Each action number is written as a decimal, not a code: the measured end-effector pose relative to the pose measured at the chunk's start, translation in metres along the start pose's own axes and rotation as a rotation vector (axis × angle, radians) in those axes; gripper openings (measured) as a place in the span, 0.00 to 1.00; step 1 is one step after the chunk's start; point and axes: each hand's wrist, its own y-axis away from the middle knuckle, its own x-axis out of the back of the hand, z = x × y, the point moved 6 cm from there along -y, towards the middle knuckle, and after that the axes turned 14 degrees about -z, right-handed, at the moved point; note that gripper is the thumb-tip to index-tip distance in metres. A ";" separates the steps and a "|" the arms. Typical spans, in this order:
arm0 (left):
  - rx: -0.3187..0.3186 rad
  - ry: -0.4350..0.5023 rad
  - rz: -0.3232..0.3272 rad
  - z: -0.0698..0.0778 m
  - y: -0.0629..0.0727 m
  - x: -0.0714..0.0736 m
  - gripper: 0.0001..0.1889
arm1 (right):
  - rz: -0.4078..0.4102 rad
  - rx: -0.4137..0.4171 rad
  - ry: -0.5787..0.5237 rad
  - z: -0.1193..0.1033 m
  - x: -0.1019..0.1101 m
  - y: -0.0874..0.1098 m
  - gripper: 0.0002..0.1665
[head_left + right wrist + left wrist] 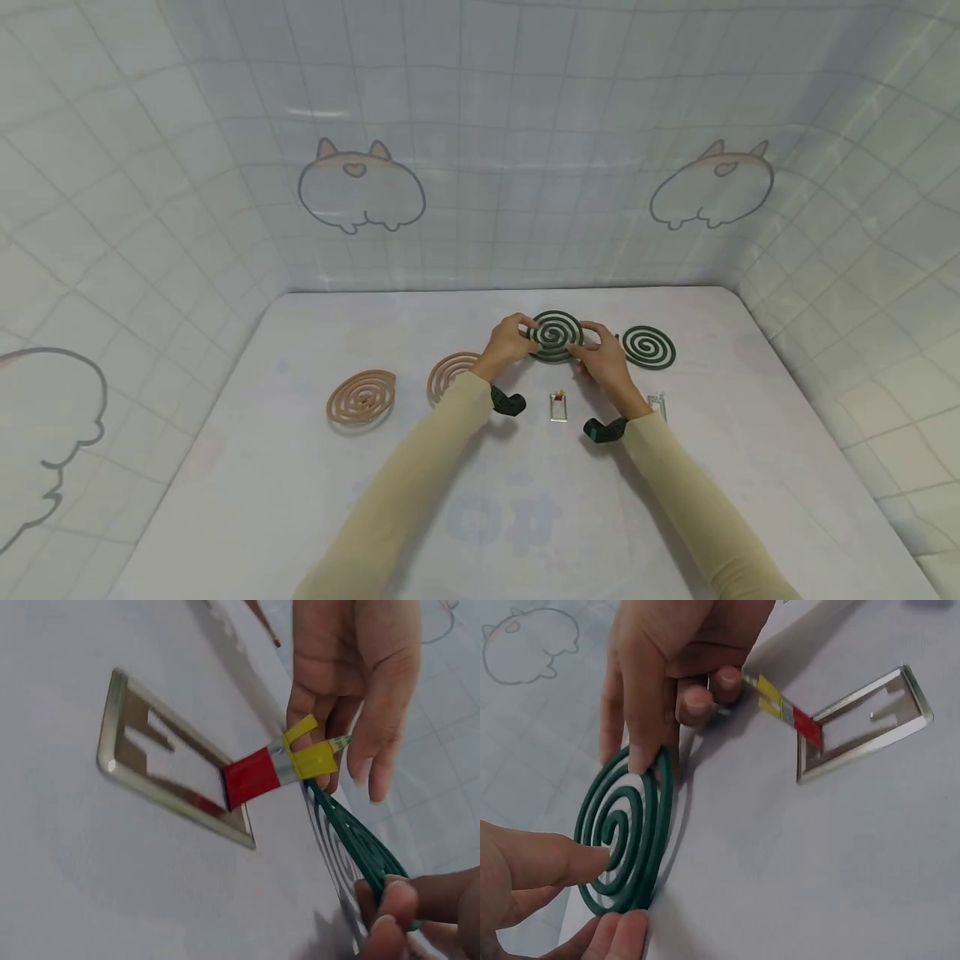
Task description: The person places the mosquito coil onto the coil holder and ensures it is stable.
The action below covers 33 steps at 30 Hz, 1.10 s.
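Both hands hold a green mosquito coil [553,332] by opposite sides near the table's back edge. My left hand [508,340] pinches its left side between thumb and fingers, while my right hand [606,363] grips the right side. In the left wrist view the coil [634,817] stands tilted over the tabletop, thumb tip against its inner turns. The right wrist view shows the coil [360,840] nearly edge-on. Closer to the person lies a small rectangular metal tray [862,754] with a red and yellow tab [259,778] rising from one end.
A second green coil [648,347] lies to the right. At left lie a brown coil [360,398] and another brown coil [448,367], partly hidden by the left forearm. Beside the right forearm is another small metal piece [657,403]. A patterned wall [525,208] rises behind the table.
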 end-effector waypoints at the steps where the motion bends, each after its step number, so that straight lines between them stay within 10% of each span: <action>1: 0.001 0.004 0.002 -0.001 0.000 0.001 0.20 | -0.004 0.003 -0.033 0.001 0.000 0.000 0.36; 11: -0.009 0.097 -0.019 0.001 0.003 0.006 0.19 | -0.035 0.003 -0.257 0.004 0.004 0.004 0.33; 33: -0.097 0.307 -0.067 0.007 0.004 0.008 0.19 | -0.049 0.046 -0.239 -0.004 0.007 0.011 0.30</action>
